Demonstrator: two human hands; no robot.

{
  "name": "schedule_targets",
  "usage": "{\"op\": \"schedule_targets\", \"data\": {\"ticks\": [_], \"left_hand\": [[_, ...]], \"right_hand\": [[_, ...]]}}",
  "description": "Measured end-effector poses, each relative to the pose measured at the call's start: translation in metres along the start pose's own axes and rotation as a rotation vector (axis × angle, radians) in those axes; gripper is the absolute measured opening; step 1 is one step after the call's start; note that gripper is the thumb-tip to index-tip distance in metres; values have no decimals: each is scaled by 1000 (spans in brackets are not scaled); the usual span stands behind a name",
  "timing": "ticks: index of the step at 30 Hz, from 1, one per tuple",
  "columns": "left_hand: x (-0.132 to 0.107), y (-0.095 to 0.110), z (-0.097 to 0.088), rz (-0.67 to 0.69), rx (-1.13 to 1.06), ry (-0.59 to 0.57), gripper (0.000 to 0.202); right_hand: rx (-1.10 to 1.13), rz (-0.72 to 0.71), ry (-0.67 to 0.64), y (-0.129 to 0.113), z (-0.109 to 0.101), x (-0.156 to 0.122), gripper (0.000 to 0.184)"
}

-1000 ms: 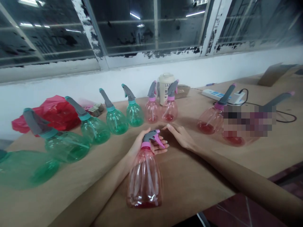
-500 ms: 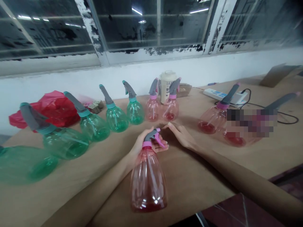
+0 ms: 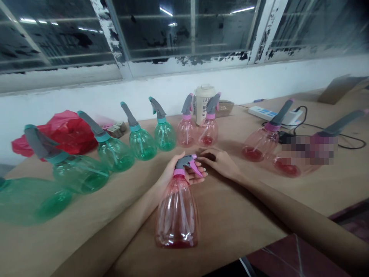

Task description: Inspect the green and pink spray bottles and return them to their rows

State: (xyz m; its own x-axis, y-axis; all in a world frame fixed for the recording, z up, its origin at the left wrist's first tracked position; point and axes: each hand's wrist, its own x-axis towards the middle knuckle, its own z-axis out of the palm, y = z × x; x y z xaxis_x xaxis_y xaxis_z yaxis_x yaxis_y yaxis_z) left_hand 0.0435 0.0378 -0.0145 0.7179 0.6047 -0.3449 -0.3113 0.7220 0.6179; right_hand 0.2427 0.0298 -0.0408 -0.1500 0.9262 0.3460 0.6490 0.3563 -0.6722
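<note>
"What carries all this?"
"A brown worktop (image 3: 230,219), its back edge against a white wall (image 3: 161,88). Above, windows (image 3: 219,32) with peeling frames show dark glass and thin bright lights. Past the front right edge there's a dark reddish floor (image 3: 284,257)."

"And the pink spray bottle (image 3: 177,215)?"
"Near the front edge, around the middle. The left hand (image 3: 184,171) cradles its head and neck: thumb behind the head, fingers close together, tips showing past the trigger. I can't tell whether its base rests on the wood."

"The right hand (image 3: 220,163)?"
"Just beside the nozzle, thumb and forefinger curved towards each other. Whether they pinch anything, I can't tell."

"What else stands about?"
"Green bottles (image 3: 117,154) curve from the left edge towards the back, a red bag (image 3: 72,132) behind them. More pink-tinted bottles (image 3: 208,132) stand towards the back edge and right, with a pale cup (image 3: 200,107) and a white power strip (image 3: 261,113) behind."
</note>
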Motion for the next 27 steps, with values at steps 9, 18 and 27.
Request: {"op": "schedule_targets", "data": {"ticks": [9,18,27], "left_hand": [[-4,-7,1,87,74,-89,31],[0,-4,1,53,-34,23,44],[3,-3,-3,21,-72,-3,48]], "right_hand": [[-132,-102,-21,10,4,0,27],[-163,-118,-37,11,2,2,24],[-144,-115,-52,11,0,2,24]]}}
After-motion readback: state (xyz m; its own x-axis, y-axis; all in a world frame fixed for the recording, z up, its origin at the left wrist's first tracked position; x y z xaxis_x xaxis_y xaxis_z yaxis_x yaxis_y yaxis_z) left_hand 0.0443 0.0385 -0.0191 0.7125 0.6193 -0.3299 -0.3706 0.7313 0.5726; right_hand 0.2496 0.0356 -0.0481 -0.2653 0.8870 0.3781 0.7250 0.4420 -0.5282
